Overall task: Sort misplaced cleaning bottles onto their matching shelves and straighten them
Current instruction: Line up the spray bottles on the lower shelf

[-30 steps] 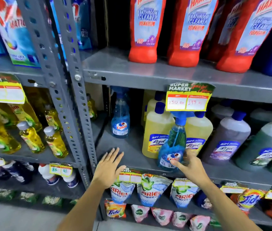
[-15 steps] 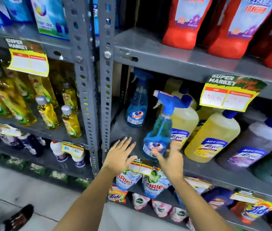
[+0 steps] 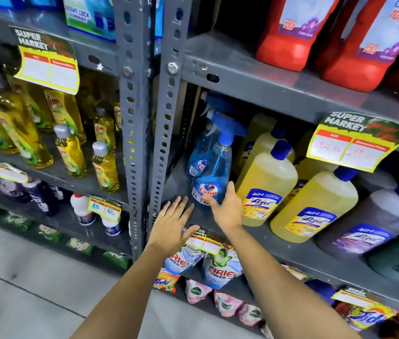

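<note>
A spray bottle [image 3: 209, 184] stands on the shelf [image 3: 254, 238], another [image 3: 199, 152] behind, jugs [image 3: 264, 189] right.

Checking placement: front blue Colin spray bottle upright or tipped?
Upright: the front blue Colin spray bottle stands base-down on the grey metal shelf, trigger head on top.

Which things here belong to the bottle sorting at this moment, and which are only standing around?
In the job:
- front Colin spray bottle, touched by the right hand
- second Colin spray bottle behind it
- left hand, open at the shelf edge

Standing around:
- yellow Lizol bottles
- red bathroom cleaner bottles
- Ariel pouches
</note>
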The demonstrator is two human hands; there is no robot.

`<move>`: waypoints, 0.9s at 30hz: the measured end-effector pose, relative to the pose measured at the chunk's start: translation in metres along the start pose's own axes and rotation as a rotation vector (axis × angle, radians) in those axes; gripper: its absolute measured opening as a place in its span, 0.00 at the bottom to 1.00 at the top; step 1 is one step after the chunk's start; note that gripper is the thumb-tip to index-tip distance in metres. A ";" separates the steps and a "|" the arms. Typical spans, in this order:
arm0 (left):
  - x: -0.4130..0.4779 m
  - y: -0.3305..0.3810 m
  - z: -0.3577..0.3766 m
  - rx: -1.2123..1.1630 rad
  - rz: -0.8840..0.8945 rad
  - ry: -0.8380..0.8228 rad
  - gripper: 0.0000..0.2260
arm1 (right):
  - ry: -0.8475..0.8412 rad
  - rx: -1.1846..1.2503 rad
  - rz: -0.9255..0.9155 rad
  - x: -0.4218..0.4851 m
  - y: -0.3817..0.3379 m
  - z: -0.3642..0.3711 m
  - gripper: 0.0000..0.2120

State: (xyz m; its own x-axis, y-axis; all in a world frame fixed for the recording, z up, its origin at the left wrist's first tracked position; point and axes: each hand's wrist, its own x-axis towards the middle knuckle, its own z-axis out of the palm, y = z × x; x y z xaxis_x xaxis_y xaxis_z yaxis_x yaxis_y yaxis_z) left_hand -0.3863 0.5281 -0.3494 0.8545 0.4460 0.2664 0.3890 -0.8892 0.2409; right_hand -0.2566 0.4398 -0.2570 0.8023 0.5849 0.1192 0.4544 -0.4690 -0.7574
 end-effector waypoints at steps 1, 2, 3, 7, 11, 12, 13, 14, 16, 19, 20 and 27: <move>-0.001 0.001 0.001 0.004 -0.006 0.006 0.31 | -0.017 0.022 0.000 0.003 0.001 0.000 0.24; -0.001 0.002 0.002 0.006 -0.014 0.009 0.30 | -0.033 0.040 0.005 0.006 0.001 0.000 0.23; -0.002 0.002 0.002 0.007 -0.020 0.010 0.30 | -0.049 0.056 0.011 0.009 0.000 0.000 0.23; -0.002 0.003 0.004 0.005 -0.034 0.000 0.32 | -0.115 0.097 0.062 0.019 -0.006 0.004 0.26; -0.002 0.002 0.003 -0.006 -0.031 0.004 0.31 | -0.172 0.090 0.119 0.029 -0.014 -0.001 0.32; -0.002 0.001 0.003 -0.011 -0.031 0.008 0.31 | -0.186 0.117 0.118 0.033 -0.018 -0.005 0.34; -0.003 0.001 0.003 -0.017 -0.032 0.013 0.30 | -0.195 0.150 0.099 0.037 -0.024 -0.010 0.36; -0.003 0.002 0.003 -0.024 -0.034 0.014 0.29 | -0.199 0.175 0.068 0.042 -0.030 -0.015 0.36; -0.003 0.002 0.003 -0.036 -0.037 0.020 0.30 | -0.205 0.186 0.002 0.048 -0.042 -0.023 0.36; -0.003 0.003 0.003 -0.044 -0.048 0.025 0.30 | -0.199 0.184 -0.006 0.051 -0.047 -0.024 0.31; -0.003 0.004 0.003 -0.046 -0.054 0.025 0.30 | -0.197 0.191 -0.006 0.051 -0.045 -0.024 0.29; -0.005 0.011 0.010 -0.049 -0.117 0.031 0.29 | -0.233 0.202 -0.051 0.049 -0.040 -0.025 0.27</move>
State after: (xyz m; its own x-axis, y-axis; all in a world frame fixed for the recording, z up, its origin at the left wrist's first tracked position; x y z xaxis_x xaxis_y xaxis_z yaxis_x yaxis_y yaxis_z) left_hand -0.3829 0.5151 -0.3570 0.7930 0.5496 0.2628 0.4670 -0.8254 0.3173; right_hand -0.2258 0.4708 -0.2044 0.6598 0.7509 0.0274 0.3865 -0.3079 -0.8694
